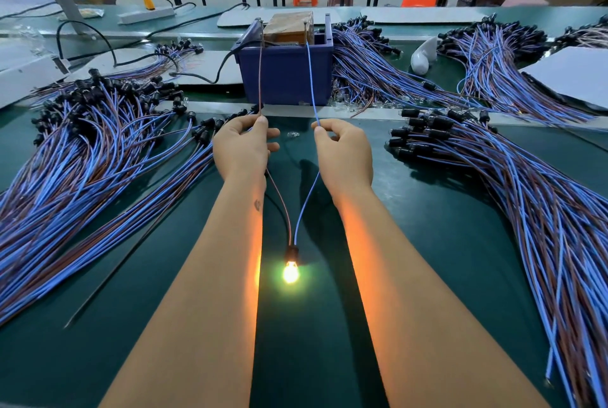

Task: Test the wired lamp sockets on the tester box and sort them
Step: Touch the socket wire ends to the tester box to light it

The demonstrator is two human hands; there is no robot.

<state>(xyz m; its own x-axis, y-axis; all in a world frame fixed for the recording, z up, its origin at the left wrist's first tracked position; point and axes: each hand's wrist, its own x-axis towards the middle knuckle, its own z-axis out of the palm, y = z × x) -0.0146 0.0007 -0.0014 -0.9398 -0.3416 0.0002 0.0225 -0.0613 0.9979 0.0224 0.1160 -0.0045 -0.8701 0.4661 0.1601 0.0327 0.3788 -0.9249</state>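
Here the lit socket [291, 253] points bulb-first toward the person, wires running away.

Matt green surface [427, 276], blue plastic tester box [286, 78], smooth plastic-sheathed wires [82, 170], clear glass lit bulb [291, 272], black plastic socket [291, 252]

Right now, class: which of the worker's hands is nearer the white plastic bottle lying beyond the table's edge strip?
Right. The right hand, pinching the blue wire, sits below-left of the white bottle; the left hand, pinching the brown wire, is farther left.
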